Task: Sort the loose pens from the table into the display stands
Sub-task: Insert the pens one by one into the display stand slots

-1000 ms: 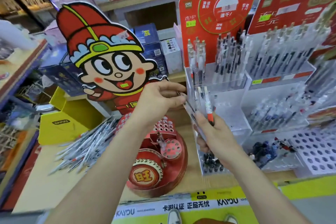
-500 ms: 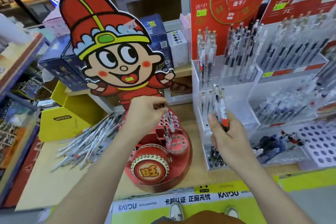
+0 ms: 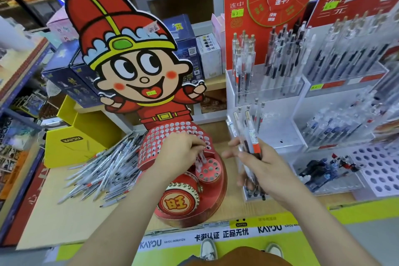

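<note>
Table point(image 3: 64, 211), pen pile point(image 3: 103, 170) left, left hand point(image 3: 179, 155) pinching pen point(image 3: 199, 157) at red stand point(image 3: 217, 194), right hand point(image 3: 267, 168) gripping pen bundle point(image 3: 250, 134)

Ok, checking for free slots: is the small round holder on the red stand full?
Mostly empty: the small round holder shows many open holes; the left hand pinches a pen at its back edge.

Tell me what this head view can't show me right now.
All from the head view:
- Pen in the left hand: fingers cover its tip; seated in the round holder or not, unclear.
- Pen bundle in the right hand: blurred, count unreadable; palm hides the lower ends.
- Loose pile: too small and blurred for ink colours.
- White hole tray: cut off by the right edge.
</note>
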Demonstrator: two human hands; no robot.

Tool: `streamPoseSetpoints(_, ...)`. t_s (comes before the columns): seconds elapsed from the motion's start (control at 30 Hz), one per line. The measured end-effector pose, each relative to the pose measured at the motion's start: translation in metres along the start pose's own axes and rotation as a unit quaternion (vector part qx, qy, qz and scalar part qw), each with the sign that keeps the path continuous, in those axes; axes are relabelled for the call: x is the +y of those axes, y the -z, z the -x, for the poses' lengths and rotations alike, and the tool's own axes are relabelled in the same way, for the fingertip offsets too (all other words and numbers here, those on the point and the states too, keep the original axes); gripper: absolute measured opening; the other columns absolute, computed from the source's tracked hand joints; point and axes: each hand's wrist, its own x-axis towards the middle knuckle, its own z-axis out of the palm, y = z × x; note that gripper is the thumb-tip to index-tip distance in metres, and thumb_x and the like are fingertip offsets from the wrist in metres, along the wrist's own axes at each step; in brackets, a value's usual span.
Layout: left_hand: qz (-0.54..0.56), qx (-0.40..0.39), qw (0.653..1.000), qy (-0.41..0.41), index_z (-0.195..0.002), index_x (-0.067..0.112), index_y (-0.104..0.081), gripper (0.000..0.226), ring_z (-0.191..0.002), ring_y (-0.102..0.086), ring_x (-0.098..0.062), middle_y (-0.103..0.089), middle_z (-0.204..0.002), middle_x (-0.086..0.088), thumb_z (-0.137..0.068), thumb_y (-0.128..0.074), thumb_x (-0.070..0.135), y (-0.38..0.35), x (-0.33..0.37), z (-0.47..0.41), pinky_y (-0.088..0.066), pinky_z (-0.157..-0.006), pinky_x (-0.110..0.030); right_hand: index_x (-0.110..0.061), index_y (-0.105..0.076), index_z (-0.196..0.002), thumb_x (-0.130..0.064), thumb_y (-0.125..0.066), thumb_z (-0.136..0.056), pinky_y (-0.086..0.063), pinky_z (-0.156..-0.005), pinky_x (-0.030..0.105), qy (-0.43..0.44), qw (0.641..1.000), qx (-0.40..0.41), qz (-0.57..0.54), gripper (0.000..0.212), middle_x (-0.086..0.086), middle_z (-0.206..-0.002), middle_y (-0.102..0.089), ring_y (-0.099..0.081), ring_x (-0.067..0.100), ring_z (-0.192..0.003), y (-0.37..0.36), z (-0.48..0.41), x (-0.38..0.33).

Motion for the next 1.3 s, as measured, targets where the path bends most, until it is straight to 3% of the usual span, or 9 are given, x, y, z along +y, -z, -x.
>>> streamPoseSetpoints(0.23, -0.078, 0.015, 0.996, -0.049, -0.105, 0.022, -0.073, 0.02, -0.093, -0.065, -0.015, -0.073, -0.1, 0.004, -0.091, -0.058, 0.017, -0.004, 0.01, -0.003, -0.049, -0.08, -0.025, -0.024, -0.039, -0.129, -0.018, -0.059, -0.091, -0.028, -0.038, 0.02, -0.017, 0.995, -0.052, -0.08, 0.043, 0.009, -0.107, -0.074, -0.049, 0.018, -0.041, 0.008, -0.002, 0.004)
streamPoseSetpoints(0.43, -0.062, 0.01, 0.997, -0.048, -0.107, 0.021, -0.072, 0.021, -0.098, -0.065, -0.014, -0.073, -0.104, 0.005, -0.091, -0.06, 0.018, -0.003, 0.005, -0.007, -0.051, -0.086, -0.026, -0.006, -0.053, -0.112, -0.019, -0.059, -0.082, -0.022, -0.035, 0.016, -0.036, 0.973, -0.029, -0.227, 0.033, 0.013, -0.081, -0.07, -0.041, 0.009, -0.032, 0.012, -0.002, 0.006)
streamPoseSetpoints(0.6, 0.117, 0.06, 0.991, 0.023, -0.113, 0.022, -0.069, 0.022, -0.096, -0.064, -0.005, -0.072, -0.104, 0.01, -0.096, -0.055, 0.021, 0.0, 0.018, -0.002, -0.049, -0.084, -0.017, -0.005, -0.054, -0.108, -0.019, -0.056, -0.084, -0.024, -0.031, 0.015, -0.063, 0.949, -0.033, -0.307, 0.027, 0.009, -0.066, -0.058, -0.036, 0.006, -0.031, 0.018, 0.003, 0.006)
streamPoseSetpoints(0.63, 0.239, 0.066, 0.968, 0.046, -0.113, 0.02, -0.069, 0.022, -0.095, -0.065, -0.008, -0.072, -0.101, 0.008, -0.097, -0.053, 0.019, 0.005, 0.024, -0.001, -0.051, -0.083, -0.019, -0.006, -0.054, -0.105, -0.019, -0.056, -0.084, -0.024, -0.031, 0.015, -0.068, 0.946, -0.036, -0.315, 0.025, 0.009, -0.066, -0.057, -0.036, 0.006, -0.031, 0.019, 0.003, 0.006)
streamPoseSetpoints(0.7, 0.504, 0.015, 0.861, 0.071, -0.113, 0.013, -0.067, 0.023, -0.091, -0.068, -0.019, -0.074, -0.099, -0.003, -0.098, -0.051, 0.02, 0.022, 0.042, 0.002, -0.056, -0.08, -0.028, -0.007, -0.055, -0.098, -0.02, -0.057, -0.084, -0.023, -0.031, 0.015, -0.072, 0.945, -0.041, -0.315, 0.02, 0.009, -0.065, -0.057, -0.036, 0.006, -0.03, 0.021, 0.004, 0.007)
streamPoseSetpoints(0.73, 0.576, -0.016, 0.815, 0.063, -0.114, 0.011, -0.065, 0.026, -0.088, -0.069, -0.021, -0.073, -0.1, -0.008, -0.094, -0.053, 0.022, 0.028, 0.05, 0.003, -0.057, -0.079, -0.031, -0.007, -0.056, -0.096, -0.02, -0.057, -0.083, -0.023, -0.032, 0.014, -0.072, 0.946, -0.043, -0.313, 0.019, 0.009, -0.065, -0.057, -0.036, 0.006, -0.03, 0.021, 0.004, 0.007)
streamPoseSetpoints(0.8, 0.618, -0.057, 0.783, 0.037, -0.114, 0.008, -0.065, 0.032, -0.084, -0.069, -0.022, -0.073, -0.099, -0.014, -0.086, -0.059, 0.022, 0.034, 0.062, 0.003, -0.058, -0.076, -0.032, -0.005, -0.056, -0.1, -0.02, -0.058, -0.083, -0.023, -0.033, 0.014, -0.073, 0.947, -0.049, -0.308, 0.023, 0.011, -0.065, -0.057, -0.037, 0.007, -0.03, 0.021, 0.005, 0.007)
streamPoseSetpoints(1.07, 0.552, 0.065, 0.828, 0.07, -0.08, 0.009, -0.07, 0.023, -0.064, -0.062, -0.015, -0.067, -0.069, -0.003, -0.068, -0.077, 0.027, 0.024, 0.075, -0.007, -0.054, -0.066, -0.028, -0.011, -0.064, -0.11, -0.023, -0.061, -0.084, -0.025, -0.035, 0.016, -0.059, 0.969, -0.053, -0.235, 0.029, 0.014, -0.073, -0.062, -0.043, 0.014, -0.04, 0.027, 0.01, 0.003)
streamPoseSetpoints(1.3, 0.523, 0.121, 0.842, 0.046, -0.088, 0.009, -0.071, 0.006, -0.07, -0.069, -0.014, -0.074, -0.077, -0.003, -0.085, -0.068, 0.005, 0.03, 0.083, -0.019, -0.055, -0.066, -0.022, -0.009, -0.064, -0.097, -0.029, -0.056, -0.095, -0.024, -0.038, 0.02, -0.031, 0.995, 0.089, -0.041, 0.022, 0.006, -0.057, -0.053, -0.033, 0.012, -0.038, 0.054, 0.014, 0.004)
